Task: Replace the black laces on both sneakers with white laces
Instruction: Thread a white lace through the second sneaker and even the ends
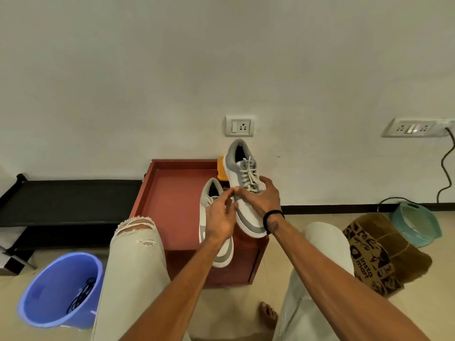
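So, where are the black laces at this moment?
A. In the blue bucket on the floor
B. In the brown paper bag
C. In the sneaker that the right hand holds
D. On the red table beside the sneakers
A: a dark tangle of black laces lies inside the blue bucket, while both sneakers show white laces.

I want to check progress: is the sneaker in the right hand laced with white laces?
Yes, laced. White laces cross the eyelets of the sneaker that the right hand holds. Whether they are tied, I cannot tell.
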### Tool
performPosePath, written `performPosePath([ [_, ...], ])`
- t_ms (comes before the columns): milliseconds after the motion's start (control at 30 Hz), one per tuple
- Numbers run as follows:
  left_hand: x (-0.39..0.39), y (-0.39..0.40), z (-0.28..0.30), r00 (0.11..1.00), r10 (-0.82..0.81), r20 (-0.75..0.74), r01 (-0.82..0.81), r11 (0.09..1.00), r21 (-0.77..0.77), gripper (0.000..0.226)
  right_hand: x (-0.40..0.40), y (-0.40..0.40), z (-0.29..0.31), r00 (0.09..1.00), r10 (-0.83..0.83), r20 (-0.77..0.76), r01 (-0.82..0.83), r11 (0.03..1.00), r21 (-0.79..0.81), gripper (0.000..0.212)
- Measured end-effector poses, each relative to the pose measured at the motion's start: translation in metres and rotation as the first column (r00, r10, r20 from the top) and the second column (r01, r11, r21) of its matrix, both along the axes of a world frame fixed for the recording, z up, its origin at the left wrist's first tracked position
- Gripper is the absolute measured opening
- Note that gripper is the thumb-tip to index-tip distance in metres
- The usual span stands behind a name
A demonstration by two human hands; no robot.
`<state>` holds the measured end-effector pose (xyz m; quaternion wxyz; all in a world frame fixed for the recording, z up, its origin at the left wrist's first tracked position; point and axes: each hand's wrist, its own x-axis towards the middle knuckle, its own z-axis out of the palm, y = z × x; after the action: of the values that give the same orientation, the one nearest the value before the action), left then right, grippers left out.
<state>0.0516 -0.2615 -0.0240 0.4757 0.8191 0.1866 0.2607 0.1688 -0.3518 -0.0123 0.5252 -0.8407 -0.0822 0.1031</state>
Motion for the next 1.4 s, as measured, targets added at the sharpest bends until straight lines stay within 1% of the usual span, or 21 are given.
performPosePath([
  [100, -0.002, -0.003, -0.013, 0.996, -0.047, -0.073, 0.051, 0.998, 0.048, 0.043, -0.002, -0.012, -0.016, 0.998, -0.055, -0.022, 0.055, 0.998, -0.031, 0.104],
  [200, -0.009, -0.002, -0.024, 0.97, -0.108, -0.217, 0.131, 0.987, 0.092, 0.046, -0.009, -0.017, -0.034, 0.994, -0.107, -0.012, 0.106, 0.992, -0.071, 0.096],
  [233, -0.01, -0.001, -0.031, 0.964, -0.076, -0.255, 0.12, 0.98, 0.159, 0.05, -0.013, -0.018, -0.04, 0.992, -0.123, -0.003, 0.122, 0.989, -0.085, 0.094],
  [267, -0.013, 0.002, -0.034, 0.957, 0.021, -0.289, 0.059, 0.962, 0.265, 0.052, -0.016, -0.017, -0.045, 0.991, -0.137, -0.004, 0.136, 0.985, -0.102, 0.092],
  [300, -0.015, 0.005, -0.037, 0.945, 0.151, -0.291, -0.04, 0.934, 0.355, 0.054, -0.02, -0.016, -0.049, 0.989, -0.151, -0.007, 0.149, 0.981, -0.124, 0.09],
  [333, -0.018, 0.009, -0.037, 0.914, 0.265, -0.306, -0.137, 0.913, 0.384, 0.056, -0.022, -0.014, -0.054, 0.987, -0.163, -0.008, 0.16, 0.975, -0.153, 0.089],
  [400, -0.024, 0.022, -0.041, 0.858, 0.335, -0.39, -0.216, 0.923, 0.317, 0.069, -0.027, -0.011, -0.061, 0.985, -0.171, 0.035, 0.174, 0.961, -0.214, 0.087],
  [533, -0.03, 0.049, -0.07, 0.825, 0.167, -0.54, -0.124, 0.986, 0.115, 0.09, -0.038, -0.001, -0.07, 0.984, -0.131, 0.124, 0.163, 0.942, -0.293, 0.085],
  [600, -0.031, 0.057, -0.077, 0.819, 0.108, -0.564, -0.136, 0.991, -0.008, 0.098, -0.043, 0.005, -0.073, 0.978, -0.121, 0.169, 0.171, 0.929, -0.329, 0.083],
  [667, -0.029, 0.061, -0.079, 0.821, 0.053, -0.568, -0.122, 0.989, -0.083, 0.099, -0.05, 0.009, -0.076, 0.975, -0.108, 0.193, 0.171, 0.919, -0.354, 0.085],
  [767, -0.029, 0.069, -0.082, 0.838, 0.024, -0.546, -0.114, 0.985, -0.131, 0.098, -0.058, 0.016, -0.078, 0.979, -0.119, 0.164, 0.171, 0.919, -0.354, 0.089],
  [867, -0.032, 0.079, -0.081, 0.837, 0.03, -0.547, -0.14, 0.977, -0.161, 0.098, -0.064, 0.022, -0.075, 0.983, -0.099, 0.157, 0.15, 0.921, -0.36, 0.086],
  [967, -0.036, 0.088, -0.077, 0.835, 0.034, -0.549, -0.16, 0.97, -0.184, 0.098, -0.065, 0.026, -0.08, 0.993, -0.071, 0.092, 0.095, 0.951, -0.293, 0.088],
  [1067, -0.039, 0.091, -0.07, 0.824, 0.02, -0.567, -0.15, 0.971, -0.184, 0.091, -0.062, 0.032, -0.09, 0.996, -0.074, 0.041, 0.083, 0.952, -0.295, 0.088],
  [1100, -0.04, 0.094, -0.068, 0.805, 0.014, -0.593, -0.141, 0.976, -0.168, 0.082, -0.058, 0.033, -0.097, 0.998, -0.065, 0.025, 0.07, 0.954, -0.292, 0.086],
  [1167, -0.04, 0.106, -0.057, 0.776, 0.043, -0.629, -0.105, 0.993, -0.062, 0.05, -0.041, 0.034, -0.12, 1.0, -0.026, 0.002, 0.025, 0.957, -0.288, 0.087],
  [1200, -0.037, 0.115, -0.049, 0.788, 0.087, -0.61, -0.092, 0.995, 0.023, 0.037, -0.029, 0.034, -0.136, 1.0, -0.006, -0.002, 0.005, 0.957, -0.289, 0.09],
  [1233, -0.033, 0.126, -0.04, 0.817, 0.135, -0.56, -0.078, 0.989, 0.124, 0.032, -0.022, 0.035, -0.144, 1.0, 0.01, 0.002, -0.008, 0.954, -0.298, 0.095],
  [1300, -0.013, 0.149, -0.022, 0.871, 0.142, -0.471, 0.03, 0.941, 0.339, 0.038, -0.027, 0.038, -0.13, 0.999, 0.028, 0.03, -0.017, 0.944, -0.33, 0.103],
  [1333, 0.0, 0.159, -0.012, 0.871, 0.103, -0.481, 0.138, 0.888, 0.439, 0.048, -0.039, 0.041, -0.112, 0.998, 0.041, 0.049, -0.022, 0.94, -0.34, 0.103],
  [1400, 0.029, 0.169, 0.007, 0.802, 0.04, -0.596, 0.386, 0.726, 0.569, 0.072, -0.063, 0.05, -0.079, 0.98, 0.09, 0.177, -0.022, 0.935, -0.354, 0.093],
])
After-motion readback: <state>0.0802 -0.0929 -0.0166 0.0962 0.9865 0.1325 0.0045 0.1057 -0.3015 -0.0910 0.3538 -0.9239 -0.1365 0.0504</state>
